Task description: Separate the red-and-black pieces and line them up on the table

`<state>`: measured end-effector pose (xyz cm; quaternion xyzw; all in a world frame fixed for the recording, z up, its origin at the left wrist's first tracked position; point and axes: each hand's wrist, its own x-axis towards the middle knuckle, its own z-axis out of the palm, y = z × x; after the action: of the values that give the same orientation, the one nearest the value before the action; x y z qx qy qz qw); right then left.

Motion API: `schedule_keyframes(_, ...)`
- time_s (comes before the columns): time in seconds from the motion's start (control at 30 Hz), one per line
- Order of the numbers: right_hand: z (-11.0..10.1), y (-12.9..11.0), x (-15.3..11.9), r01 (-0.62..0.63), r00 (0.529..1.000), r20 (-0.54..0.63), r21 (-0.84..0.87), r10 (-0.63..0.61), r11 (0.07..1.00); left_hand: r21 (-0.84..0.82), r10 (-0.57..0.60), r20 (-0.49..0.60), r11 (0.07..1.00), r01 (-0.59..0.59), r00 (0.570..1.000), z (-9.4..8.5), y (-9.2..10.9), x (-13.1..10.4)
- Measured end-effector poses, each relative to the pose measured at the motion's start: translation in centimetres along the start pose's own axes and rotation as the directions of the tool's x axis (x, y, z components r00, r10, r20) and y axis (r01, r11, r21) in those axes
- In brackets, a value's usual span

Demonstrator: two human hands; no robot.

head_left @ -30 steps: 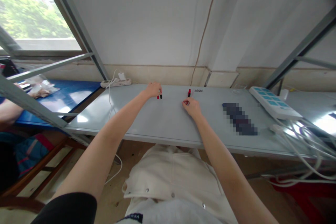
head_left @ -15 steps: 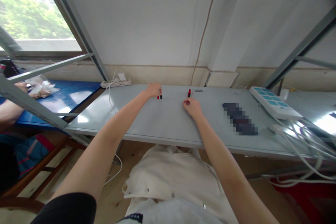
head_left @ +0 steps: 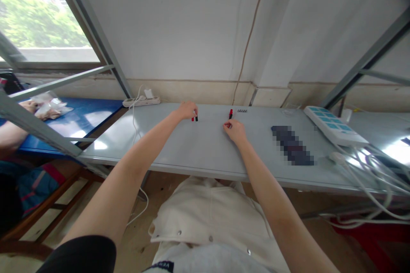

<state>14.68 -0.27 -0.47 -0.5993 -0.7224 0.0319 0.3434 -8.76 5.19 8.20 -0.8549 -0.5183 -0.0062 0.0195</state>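
My left hand reaches over the far middle of the grey table, fingers pinched together. Just under its fingertips stand a short black cylinder and a short red cylinder; the fingers close on the black one's top. My right hand rests on the table farther right, curled closed around a small dark and red piece, mostly covered by the fingers. Right behind that hand is a red and black marker-like stick. Beside it lies a row of small black pieces.
A pixelated dark item lies right of my right hand. Farther right is a large white power strip with tangled white cables. Another power strip sits at the back left. Another person's hand is at the blue table.
My two hands and the small pieces stay almost exactly in place. At the far left, the other person's hand has shifted slightly.
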Motion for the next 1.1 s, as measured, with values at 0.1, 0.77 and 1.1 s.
schedule_keyframes(0.1, 0.0, -0.1, 0.0, -0.007, 1.000, 0.001, -0.001, 0.007, 1.000, -0.008, -0.006, 0.011, 1.000, 0.006, 1.000, -0.1, 0.0, -0.1)
schedule_keyframes(0.77, -1.1, 1.5, 0.0, -0.261, 0.965, -0.072, -0.116, 0.254, 0.958, -0.098, 0.219, -0.176, 0.966, -0.238, 0.960, 2.9, 8.1, 2.0)
schedule_keyframes(1.1, -0.6, 1.8, -0.1, -0.233, 0.971, -0.079, -0.139, 0.224, 0.962, -0.143, 0.078, -0.271, 0.982, -0.121, 0.959, 6.6, 12.9, 3.4)
